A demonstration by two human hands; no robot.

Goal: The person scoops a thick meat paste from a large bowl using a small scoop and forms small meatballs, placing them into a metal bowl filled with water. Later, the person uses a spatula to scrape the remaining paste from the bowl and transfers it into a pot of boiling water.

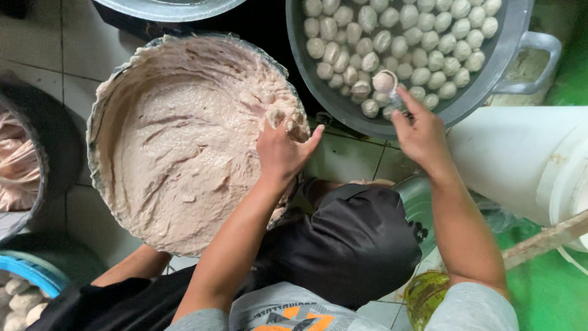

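The left hand (283, 150) is clenching paste (283, 117) over the basin (98, 122); the right hand (419, 132) is gripping a spoon (392, 92), its long axis pointing up-left, bearing a ball (384, 81) over the pot (520, 37).

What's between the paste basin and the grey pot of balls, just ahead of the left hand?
In the head view, only a dark gap and a strip of tiled floor separate the paste basin from the grey pot; the left hand sits at the basin's rim.
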